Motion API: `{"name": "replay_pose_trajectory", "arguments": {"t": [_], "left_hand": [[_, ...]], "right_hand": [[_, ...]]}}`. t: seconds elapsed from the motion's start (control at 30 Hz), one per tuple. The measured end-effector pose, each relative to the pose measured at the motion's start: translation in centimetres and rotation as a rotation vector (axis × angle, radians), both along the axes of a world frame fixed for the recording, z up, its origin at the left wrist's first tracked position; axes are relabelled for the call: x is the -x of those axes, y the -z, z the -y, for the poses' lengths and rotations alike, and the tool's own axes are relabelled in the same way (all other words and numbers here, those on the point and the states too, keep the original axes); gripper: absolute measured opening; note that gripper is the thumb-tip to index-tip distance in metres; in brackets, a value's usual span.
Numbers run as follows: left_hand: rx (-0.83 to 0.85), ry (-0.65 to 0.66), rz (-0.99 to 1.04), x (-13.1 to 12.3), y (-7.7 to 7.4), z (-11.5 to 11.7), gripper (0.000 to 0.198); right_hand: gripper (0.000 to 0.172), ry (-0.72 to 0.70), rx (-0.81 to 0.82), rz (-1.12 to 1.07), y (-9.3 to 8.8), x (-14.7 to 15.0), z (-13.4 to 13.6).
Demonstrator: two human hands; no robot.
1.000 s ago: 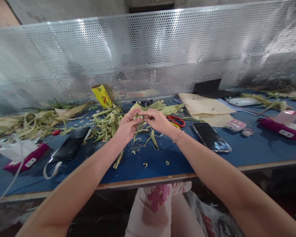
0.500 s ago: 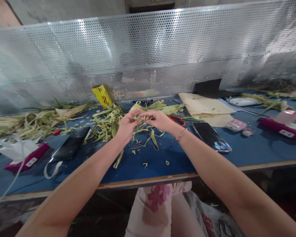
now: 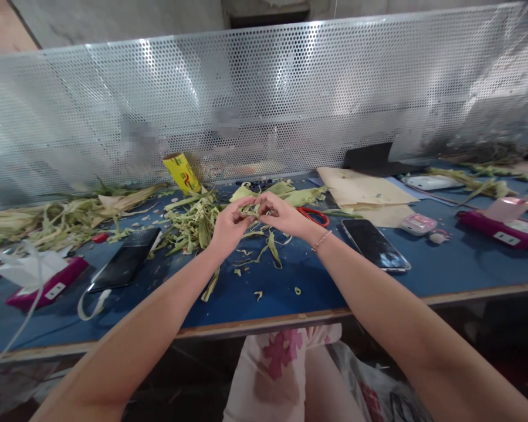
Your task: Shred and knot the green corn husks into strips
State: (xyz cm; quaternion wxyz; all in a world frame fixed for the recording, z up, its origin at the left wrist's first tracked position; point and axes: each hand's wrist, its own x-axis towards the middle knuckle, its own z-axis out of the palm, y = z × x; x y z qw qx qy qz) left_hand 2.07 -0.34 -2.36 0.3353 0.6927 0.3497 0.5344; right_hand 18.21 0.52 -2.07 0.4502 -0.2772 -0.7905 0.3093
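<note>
Nearest the viewer, a flower-printed cloth (image 3: 286, 357) shows below the edge of the blue table (image 3: 264, 323), and both forearms reach out over it. Small scraps (image 3: 259, 295) lie on the table top between the arms.

Above the table the left hand (image 3: 227, 225) and right hand (image 3: 287, 215) meet tip to tip. Each pinches the husk strip (image 3: 250, 212) between thumb and forefinger, and the remaining fingers are curled in. The strip spans the short gap between the two pinches, and thin green ends (image 3: 270, 246) hang from it toward the table. A bracelet (image 3: 321, 240) circles the right wrist.

A phone (image 3: 374, 243) lies face up just right of the right wrist. A second phone (image 3: 125, 264) lies to the left of the left forearm, with a magenta box (image 3: 48, 284) beyond it. Red scissors (image 3: 314, 215) lie just behind the right hand, partly hidden by it. A husk pile (image 3: 193, 220) lies left of the hands.

Farther back are a yellow roll (image 3: 181, 171), tilted, and brown paper (image 3: 361, 190). A perforated metal screen (image 3: 264, 99) closes the rear.
</note>
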Motion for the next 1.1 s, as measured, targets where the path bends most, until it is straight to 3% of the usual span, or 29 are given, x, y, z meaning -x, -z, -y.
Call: {"name": "replay_pose_trajectory", "arguments": {"t": [0.2, 0.33, 0.43, 0.57, 0.63, 0.8, 1.0, 1.1], "left_hand": [[-0.033, -0.021, -0.1, -0.1, 0.1, 0.1, 0.042], [0.014, 0.012, -0.109, -0.2, 0.1, 0.1, 0.042], [0.064, 0.036, -0.022, -0.2, 0.3, -0.1, 0.042], [0.14, 0.041, 0.16, -0.2, 0.5, -0.5, 0.041], [0.19, 0.045, 0.249, -0.2, 0.5, -0.7, 0.039], [0.346, 0.123, 0.403, -0.2, 0.5, -0.8, 0.034], [0.486, 0.149, 0.487, -0.1, 0.4, -1.1, 0.027], [0.547, 0.145, 0.535, -0.1, 0.1, -1.1, 0.02]], "right_hand": [[0.016, 0.017, 0.262, -0.227, 0.3, 0.0, -0.7], [0.007, 0.024, 0.384, -0.251, 0.5, 0.3, -1.4], [0.013, 0.023, 0.319, -0.212, 0.6, 0.3, -1.7], [0.025, 0.143, 0.074, -0.096, 0.7, 0.1, -1.8], [0.02, 0.142, 0.01, -0.029, 0.7, 0.1, -1.8], [0.007, 0.068, -0.056, 0.021, 0.5, 0.4, -1.3], [0.017, 0.002, -0.02, -0.008, 0.3, 0.9, -1.1], [0.017, 0.128, 0.02, -0.033, 0.5, 0.7, -1.3]]}}
